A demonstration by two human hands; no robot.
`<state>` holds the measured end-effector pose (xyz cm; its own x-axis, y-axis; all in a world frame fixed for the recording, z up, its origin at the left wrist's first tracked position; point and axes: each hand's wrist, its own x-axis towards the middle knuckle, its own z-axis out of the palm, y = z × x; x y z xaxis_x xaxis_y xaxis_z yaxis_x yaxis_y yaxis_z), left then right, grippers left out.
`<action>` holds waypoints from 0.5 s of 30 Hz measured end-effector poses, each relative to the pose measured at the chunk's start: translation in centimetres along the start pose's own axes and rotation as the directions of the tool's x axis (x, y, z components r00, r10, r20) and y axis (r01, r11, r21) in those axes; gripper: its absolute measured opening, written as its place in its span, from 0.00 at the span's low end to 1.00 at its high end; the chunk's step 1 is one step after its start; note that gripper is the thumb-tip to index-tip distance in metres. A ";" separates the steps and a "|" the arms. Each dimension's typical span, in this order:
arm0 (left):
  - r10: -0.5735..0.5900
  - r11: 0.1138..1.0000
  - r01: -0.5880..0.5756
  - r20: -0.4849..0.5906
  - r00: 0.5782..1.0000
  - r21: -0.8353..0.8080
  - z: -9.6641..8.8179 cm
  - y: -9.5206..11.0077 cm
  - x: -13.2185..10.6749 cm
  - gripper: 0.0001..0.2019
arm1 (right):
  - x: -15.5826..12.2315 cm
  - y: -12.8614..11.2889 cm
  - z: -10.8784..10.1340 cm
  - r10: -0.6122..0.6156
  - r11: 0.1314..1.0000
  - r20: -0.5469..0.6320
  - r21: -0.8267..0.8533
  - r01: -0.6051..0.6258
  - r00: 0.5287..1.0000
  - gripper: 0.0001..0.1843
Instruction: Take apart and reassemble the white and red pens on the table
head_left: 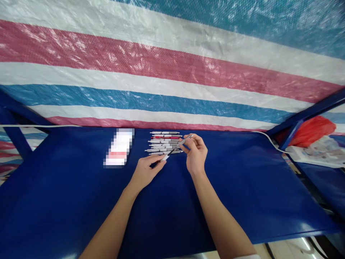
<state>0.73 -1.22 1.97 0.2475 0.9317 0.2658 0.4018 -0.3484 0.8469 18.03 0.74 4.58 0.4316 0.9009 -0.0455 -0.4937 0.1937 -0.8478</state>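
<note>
My left hand (pixel 145 172) pinches the white end piece (pixel 165 157) of a pen between thumb and fingers. In my right hand (pixel 196 154), the fingers are closed on the pen's grey upper barrel (pixel 185 140), which has a shiny tip. A thin dark length, apparently the refill (pixel 171 150), shows between the two parts. The pen slants up to the right above the table. Just behind it lies a row of several white and grey pens (pixel 163 141), side by side. One red pen (pixel 167 137) is among them. My hands partly cover the row's near right end.
Left of the pens, a pixelated white rectangular item (pixel 118 147) lies on the blue table (pixel 237 187). A striped plastic sheet (pixel 161 61) hangs behind. Blue frame bars (pixel 292 135) stand at the sides. At right are a red plastic bag (pixel 314 131) and a white cable (pixel 269 139).
</note>
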 end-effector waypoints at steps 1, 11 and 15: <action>0.000 1.000 0.000 0.003 1.000 -0.001 0.0 0.0 0.0 0.10 | 0.0 0.0 0.0 0.005 1.000 0.006 0.004 -0.005 1.000 0.12; 0.048 0.998 -0.048 0.020 0.999 -0.044 0.3 -0.1 -0.1 0.11 | -0.4 1.0 -0.9 0.070 0.995 0.117 -0.085 -0.060 0.991 0.11; 0.085 0.996 -0.084 0.026 0.996 -0.043 0.4 -0.4 -0.1 0.11 | -1.0 1.4 -1.4 0.100 0.988 0.162 -0.135 -0.079 0.982 0.12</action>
<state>0.94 -1.26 1.42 0.3035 0.8957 0.3250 0.3409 -0.4206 0.8408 17.95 -0.38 2.66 0.2520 0.9667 -0.0442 -0.4194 0.0679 -0.9052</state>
